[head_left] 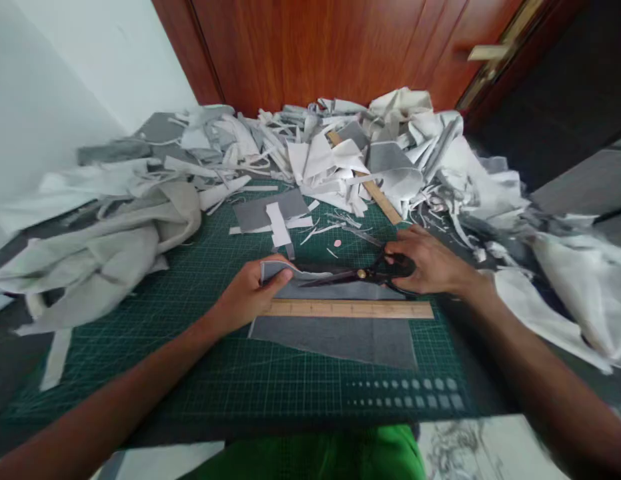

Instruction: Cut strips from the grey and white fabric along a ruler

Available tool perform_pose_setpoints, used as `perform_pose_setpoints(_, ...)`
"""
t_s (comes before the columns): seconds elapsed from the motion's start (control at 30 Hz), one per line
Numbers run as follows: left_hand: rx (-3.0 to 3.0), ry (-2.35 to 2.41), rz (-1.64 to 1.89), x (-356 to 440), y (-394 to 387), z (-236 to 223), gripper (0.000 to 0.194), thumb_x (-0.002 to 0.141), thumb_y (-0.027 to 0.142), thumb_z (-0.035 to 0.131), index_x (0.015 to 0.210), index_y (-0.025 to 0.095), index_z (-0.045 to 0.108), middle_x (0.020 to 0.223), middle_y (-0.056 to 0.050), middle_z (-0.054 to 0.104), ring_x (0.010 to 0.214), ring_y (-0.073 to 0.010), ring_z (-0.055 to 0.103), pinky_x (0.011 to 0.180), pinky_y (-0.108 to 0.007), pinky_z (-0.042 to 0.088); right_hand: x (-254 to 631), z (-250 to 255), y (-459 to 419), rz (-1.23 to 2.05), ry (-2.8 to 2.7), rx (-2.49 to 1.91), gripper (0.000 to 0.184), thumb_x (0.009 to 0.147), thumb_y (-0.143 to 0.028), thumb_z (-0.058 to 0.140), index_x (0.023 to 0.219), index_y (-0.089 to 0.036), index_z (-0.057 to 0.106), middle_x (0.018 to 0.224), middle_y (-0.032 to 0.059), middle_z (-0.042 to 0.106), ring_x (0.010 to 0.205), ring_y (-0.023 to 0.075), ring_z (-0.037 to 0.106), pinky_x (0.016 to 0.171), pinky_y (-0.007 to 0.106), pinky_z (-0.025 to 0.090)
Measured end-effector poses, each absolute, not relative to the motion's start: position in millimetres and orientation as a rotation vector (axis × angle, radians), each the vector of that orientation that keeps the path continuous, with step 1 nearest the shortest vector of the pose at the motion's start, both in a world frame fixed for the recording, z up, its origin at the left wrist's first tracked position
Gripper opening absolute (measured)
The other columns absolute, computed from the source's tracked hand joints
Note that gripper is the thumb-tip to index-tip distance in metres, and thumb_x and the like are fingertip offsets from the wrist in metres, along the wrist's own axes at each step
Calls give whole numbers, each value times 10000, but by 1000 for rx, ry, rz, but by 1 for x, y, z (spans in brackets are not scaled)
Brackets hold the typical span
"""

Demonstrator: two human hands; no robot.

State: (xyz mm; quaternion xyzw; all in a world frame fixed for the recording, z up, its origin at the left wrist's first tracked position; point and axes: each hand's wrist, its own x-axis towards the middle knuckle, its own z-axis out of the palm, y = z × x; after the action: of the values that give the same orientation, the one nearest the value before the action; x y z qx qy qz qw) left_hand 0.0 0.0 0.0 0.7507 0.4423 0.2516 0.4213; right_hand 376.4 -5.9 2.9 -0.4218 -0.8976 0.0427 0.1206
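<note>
Right grip (430,263) clamped on black shears (363,273), left grip (250,293) clamped on one fabric strip (285,269)

- A green cutting mat (230,393) is laid flat (its printed grid is visible throughout).
- Grey and white fabric offcuts (320,160) are heaped beyond it.
- A wooden ruler (373,190) is wedged among the offcuts.
- A crumpled beige cloth (90,253) is bunched at the mat's left.
- A reddish wooden door (310,47) with a brass lever handle (487,53) is seen behind, beside a white wall (65,67).

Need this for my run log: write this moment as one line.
left hand: pinches grey fabric | right hand: grips black shears | nearby: wooden ruler on green cutting mat
</note>
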Motion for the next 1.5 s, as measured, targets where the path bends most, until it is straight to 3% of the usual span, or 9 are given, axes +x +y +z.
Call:
perform_pose_setpoints(0.57,1898,1074,645,0,2,-6,288,1000,416,569,947,190,738,902,-13,744,796,-183,681,840,-306,541,377,1,-8,119,-2628,-1262,146,776,-332,696,838,-248,594,756,18,566,758,248,539,802,393,338)
perform_pose_setpoints(0.97,1907,1077,642,1,1,-4,272,987,408,563,922,189,711,832,0,716,732,-172,653,757,-287,537,376,3,-8,131,-2632,-1299,203,814,-404,722,836,-254,587,740,16,591,784,261,561,832,409,331)
perform_pose_setpoints(1.5,1950,1075,620,1,1,-3,282,994,406,547,933,192,719,856,-5,726,747,-176,649,819,-306,553,377,3,-8,96,-2624,-1351,175,784,-375,697,830,-252,581,740,21,577,786,269,555,840,418,339)
